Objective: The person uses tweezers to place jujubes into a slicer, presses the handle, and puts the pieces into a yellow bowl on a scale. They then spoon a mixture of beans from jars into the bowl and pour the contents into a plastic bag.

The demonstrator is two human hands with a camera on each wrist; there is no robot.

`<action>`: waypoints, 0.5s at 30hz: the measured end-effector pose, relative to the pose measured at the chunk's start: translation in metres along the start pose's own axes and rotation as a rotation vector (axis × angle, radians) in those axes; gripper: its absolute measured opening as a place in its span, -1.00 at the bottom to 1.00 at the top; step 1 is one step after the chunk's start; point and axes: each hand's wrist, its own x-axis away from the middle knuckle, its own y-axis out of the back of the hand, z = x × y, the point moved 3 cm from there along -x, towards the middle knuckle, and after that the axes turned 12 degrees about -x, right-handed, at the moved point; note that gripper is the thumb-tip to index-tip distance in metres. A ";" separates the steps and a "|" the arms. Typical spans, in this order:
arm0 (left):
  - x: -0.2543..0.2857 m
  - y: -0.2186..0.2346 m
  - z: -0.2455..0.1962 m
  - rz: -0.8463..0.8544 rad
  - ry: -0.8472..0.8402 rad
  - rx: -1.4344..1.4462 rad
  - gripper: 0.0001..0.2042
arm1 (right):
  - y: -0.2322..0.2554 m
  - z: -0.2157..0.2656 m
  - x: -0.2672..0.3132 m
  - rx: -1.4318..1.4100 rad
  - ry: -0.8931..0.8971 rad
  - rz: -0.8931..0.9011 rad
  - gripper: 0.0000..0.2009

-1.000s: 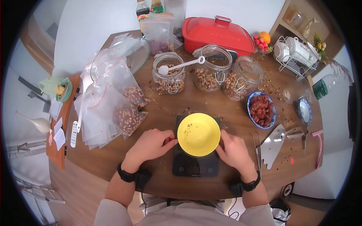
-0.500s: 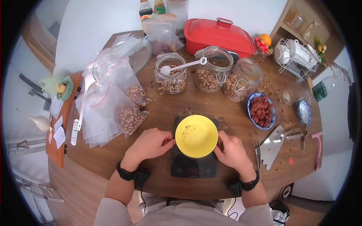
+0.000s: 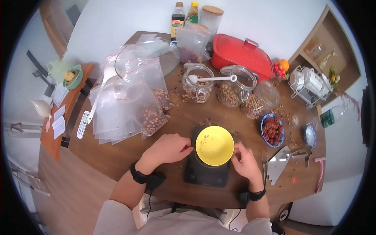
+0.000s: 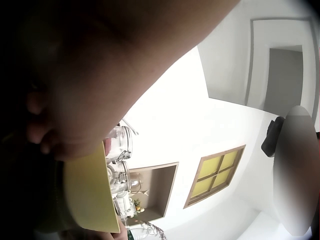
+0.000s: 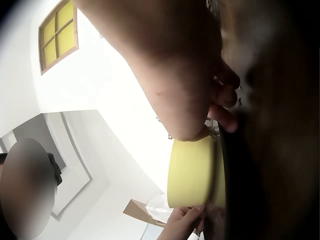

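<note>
A yellow bowl with a few dark bits inside sits on a black kitchen scale in front of the person. The left hand lies beside the bowl's left side, loosely bent fingertips right at the scale's edge. On the other side, the right hand has its thumb and fingers close against the bowl. From the right wrist, the thumb side of the right hand touches the bowl's wall, fingers bent down near the table. In the left wrist view, the left hand is dark and overlaps the bowl.
Behind stand glass jars of mixed beans, a white spoon across them. Zip bags lie left; a red lidded cooker is at the back. Right are a bowl of dark red pieces, a metal scraper and tongs.
The head view has turned, so the whole table appears shifted and tilted. Both hands stay beside the bowl, and the bowl stays on the scale.
</note>
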 end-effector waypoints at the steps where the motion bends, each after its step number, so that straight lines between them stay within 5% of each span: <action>1: 0.002 0.001 0.001 -0.006 0.001 -0.022 -0.76 | -0.003 -0.001 0.000 -0.019 -0.003 0.000 -0.80; 6: 0.009 0.002 0.007 -0.053 -0.013 -0.039 -0.73 | 0.003 0.012 -0.008 0.044 0.000 0.096 -0.84; 9: 0.009 -0.003 0.009 -0.106 -0.035 -0.052 -0.72 | 0.030 0.057 -0.033 0.257 0.063 -0.199 -0.84; 15: 0.011 -0.008 0.007 -0.094 -0.015 -0.067 -0.73 | -0.012 0.141 -0.116 0.588 0.193 0.005 -0.73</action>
